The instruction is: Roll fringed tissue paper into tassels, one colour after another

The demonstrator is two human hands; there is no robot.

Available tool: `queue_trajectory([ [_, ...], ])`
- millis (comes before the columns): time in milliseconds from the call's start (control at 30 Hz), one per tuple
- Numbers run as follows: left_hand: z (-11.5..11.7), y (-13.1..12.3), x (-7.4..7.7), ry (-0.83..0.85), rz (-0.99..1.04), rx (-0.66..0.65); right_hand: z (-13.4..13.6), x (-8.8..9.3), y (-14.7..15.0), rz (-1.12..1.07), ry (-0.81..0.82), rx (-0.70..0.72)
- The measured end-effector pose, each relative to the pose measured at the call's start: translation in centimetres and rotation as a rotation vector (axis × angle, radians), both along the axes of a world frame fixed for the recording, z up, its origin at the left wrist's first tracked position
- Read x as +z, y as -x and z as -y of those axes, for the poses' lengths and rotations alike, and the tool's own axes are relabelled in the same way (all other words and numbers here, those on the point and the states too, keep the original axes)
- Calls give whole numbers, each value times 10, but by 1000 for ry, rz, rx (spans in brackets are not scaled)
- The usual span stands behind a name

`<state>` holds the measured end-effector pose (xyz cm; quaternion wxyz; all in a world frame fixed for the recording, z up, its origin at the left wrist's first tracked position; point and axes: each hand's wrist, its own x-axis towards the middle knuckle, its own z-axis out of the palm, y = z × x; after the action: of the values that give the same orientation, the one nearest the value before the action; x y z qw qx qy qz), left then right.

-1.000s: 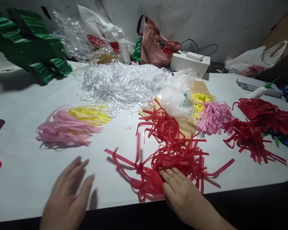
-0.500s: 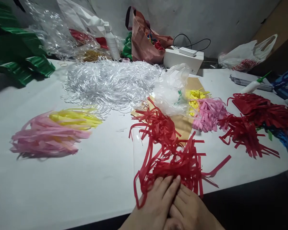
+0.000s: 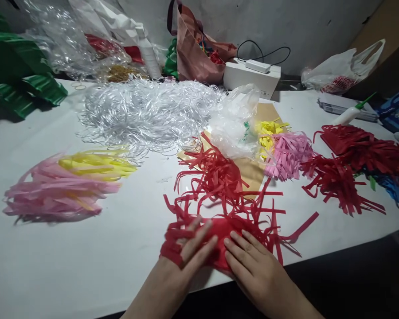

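"Since the red fringed paper point(image 3: 219, 237) lies by the table's point(image 3: 133, 252) near edge, are the hands gripping it?"

"Not pinching, as far as I can see. The right hand point(image 3: 256, 261) lies flat on its plain part, fingers stretched; the left hand point(image 3: 189, 259) is spread on the other side, red strips draped over it, its fingertips partly hidden. Flat hands probably keep such light paper from sliding."

"And the red bunch point(image 3: 222, 177) just beyond?"

"It overlaps the brown card point(image 3: 251, 175), perhaps put there to be within reach. Pink strips point(image 3: 56, 190) and yellow strips point(image 3: 96, 164) lie together well to the left, likely so the colours don't tangle with the red."

"Farther back?"

"Silvery cord point(image 3: 149, 110) sprawls beside a clear plastic bag point(image 3: 232, 128). Behind them, a white box point(image 3: 249, 79) carries a white adapter point(image 3: 257, 66), presumably to leave working room in front."
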<state>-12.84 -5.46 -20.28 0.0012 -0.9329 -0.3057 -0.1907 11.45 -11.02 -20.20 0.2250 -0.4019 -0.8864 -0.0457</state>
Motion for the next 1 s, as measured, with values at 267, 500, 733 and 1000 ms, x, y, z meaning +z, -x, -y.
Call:
queue_trajectory([
  [267, 13, -13, 12, 249, 5, -85, -8, 17, -27, 95, 243, -174],
  [500, 10, -14, 1, 186, 23, -32, 10, 1, -97, 282, 231, -517],
  [733, 8, -13, 2, 161, 5, -46, 44, 32, -111, 4, -8, -781],
  [1000, 3, -19, 2, 117, 12, -53, 5, 17, 0, -83, 28, -72],
])
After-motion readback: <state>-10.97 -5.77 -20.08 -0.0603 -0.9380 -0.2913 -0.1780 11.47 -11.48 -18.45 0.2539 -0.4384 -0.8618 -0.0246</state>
